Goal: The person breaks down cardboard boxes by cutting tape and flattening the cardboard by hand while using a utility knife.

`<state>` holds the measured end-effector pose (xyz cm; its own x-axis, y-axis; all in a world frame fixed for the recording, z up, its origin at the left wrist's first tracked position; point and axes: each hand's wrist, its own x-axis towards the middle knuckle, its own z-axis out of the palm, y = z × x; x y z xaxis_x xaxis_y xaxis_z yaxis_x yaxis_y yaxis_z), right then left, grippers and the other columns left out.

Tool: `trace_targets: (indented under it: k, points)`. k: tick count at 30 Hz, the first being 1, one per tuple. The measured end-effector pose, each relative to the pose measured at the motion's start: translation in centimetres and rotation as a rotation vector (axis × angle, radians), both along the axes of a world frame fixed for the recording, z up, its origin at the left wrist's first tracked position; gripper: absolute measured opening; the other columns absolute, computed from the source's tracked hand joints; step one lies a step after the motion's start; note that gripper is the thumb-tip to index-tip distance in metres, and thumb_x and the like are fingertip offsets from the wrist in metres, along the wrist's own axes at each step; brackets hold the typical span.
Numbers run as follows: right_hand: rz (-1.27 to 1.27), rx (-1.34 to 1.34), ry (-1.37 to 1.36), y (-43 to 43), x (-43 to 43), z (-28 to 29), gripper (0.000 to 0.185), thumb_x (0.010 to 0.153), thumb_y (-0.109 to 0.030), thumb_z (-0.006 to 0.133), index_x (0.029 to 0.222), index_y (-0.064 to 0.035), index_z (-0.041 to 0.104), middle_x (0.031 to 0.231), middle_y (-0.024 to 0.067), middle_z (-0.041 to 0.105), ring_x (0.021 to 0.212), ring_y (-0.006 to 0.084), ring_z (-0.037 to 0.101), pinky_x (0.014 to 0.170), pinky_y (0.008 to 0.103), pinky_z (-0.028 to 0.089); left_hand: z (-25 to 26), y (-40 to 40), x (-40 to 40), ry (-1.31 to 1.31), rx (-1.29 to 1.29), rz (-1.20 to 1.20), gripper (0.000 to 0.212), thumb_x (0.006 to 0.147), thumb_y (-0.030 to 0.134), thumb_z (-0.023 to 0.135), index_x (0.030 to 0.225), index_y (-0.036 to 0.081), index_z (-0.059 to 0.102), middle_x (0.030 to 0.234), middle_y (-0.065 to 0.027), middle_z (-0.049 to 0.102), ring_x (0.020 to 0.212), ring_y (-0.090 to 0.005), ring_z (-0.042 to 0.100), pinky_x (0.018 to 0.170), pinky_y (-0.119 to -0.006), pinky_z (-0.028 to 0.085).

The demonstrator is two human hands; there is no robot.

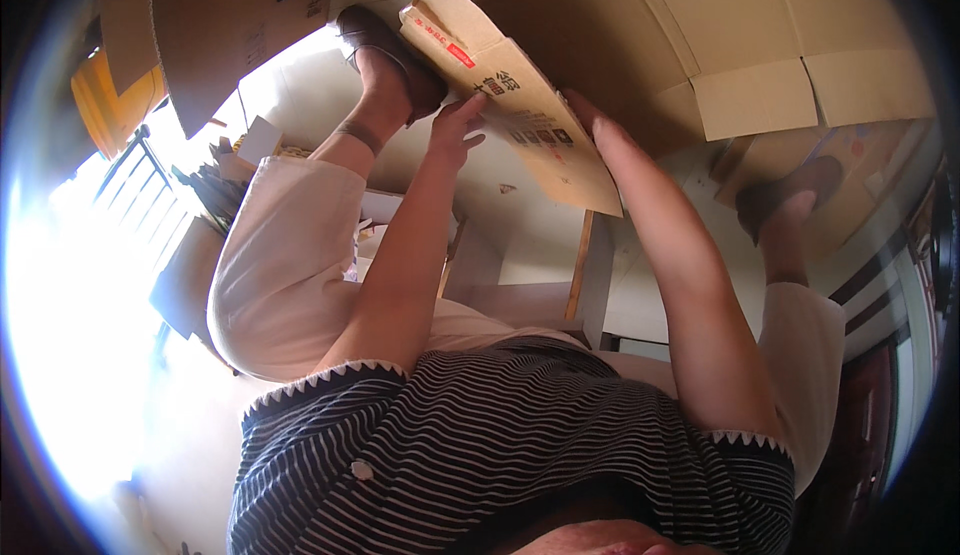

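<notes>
A flattened cardboard box (544, 123) with dark and red printing stands tilted between my feet. My right hand (589, 116) grips its right edge, with most of the fingers hidden behind the board. My left hand (457, 131) is at the printed face on the other side, its fingers apart. One fingertip meets or nearly meets the board; I cannot tell which. Beyond my right hand a large opened cardboard sheet (750, 22) spreads over the floor.
Another printed cardboard panel (225, 22) stands upper left, near a yellow object (112, 108). A wooden-edged open frame (581, 270) lies beneath me. My shoes (397, 59) flank the cardboard, and a metal rack (142, 180) is in glare at left.
</notes>
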<state>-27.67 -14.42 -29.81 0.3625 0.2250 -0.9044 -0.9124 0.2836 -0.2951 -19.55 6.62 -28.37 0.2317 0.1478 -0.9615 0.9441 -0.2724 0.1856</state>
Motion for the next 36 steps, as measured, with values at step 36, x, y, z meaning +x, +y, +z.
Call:
trace_targets:
  k: [36]
  points:
    - [-0.310, -0.438, -0.329, -20.6, -2.8, 3.8, 0.036, 0.088, -0.030, 0.048, 0.113, -0.0056, 0.058, 0.105, 0.0118, 0.062, 0.094, 0.0225, 0.058, 0.082, 0.0344, 0.045, -0.5, -16.4, -1.8, -0.433, -0.278, -0.030, 0.019, 0.086, 0.017, 0.063, 0.077, 0.001, 0.059, 0.065, -0.0046, 0.058, 0.053, -0.0133, 0.056, 0.049, -0.026, 0.049]
